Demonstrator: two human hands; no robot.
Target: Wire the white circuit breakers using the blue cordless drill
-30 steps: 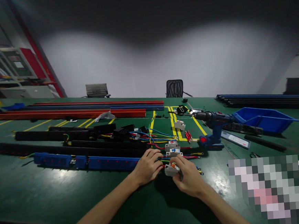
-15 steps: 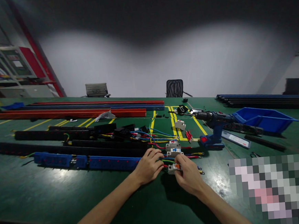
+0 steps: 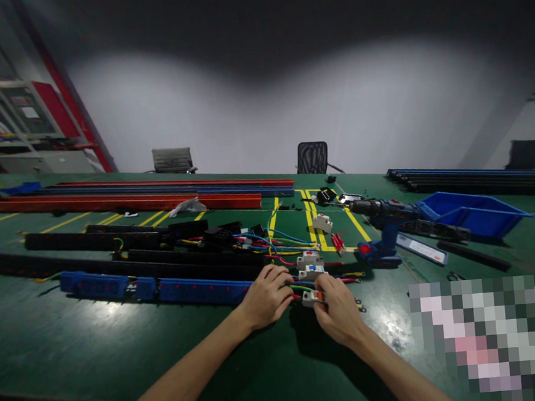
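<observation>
A small white circuit breaker with an orange lever is gripped by my right hand, its fingers closed over the right end. Closed at the right end of the blue socket strip, my left hand holds the wires that come out there. A red wire end and a green wire show between the two hands. Just behind the fingers are a breaker with a blue lever and one with a red lever. Fingertips of both hands are partly hidden.
A blue cordless drill stands to the right, beside a blue bin. Black strips with loose wires lie behind the blue one. Orange rails stretch across the back. Another white breaker lies near red terminals.
My right hand and the breaker in it have shifted slightly right and up, away from the red wire end. The left hand stays in place.
</observation>
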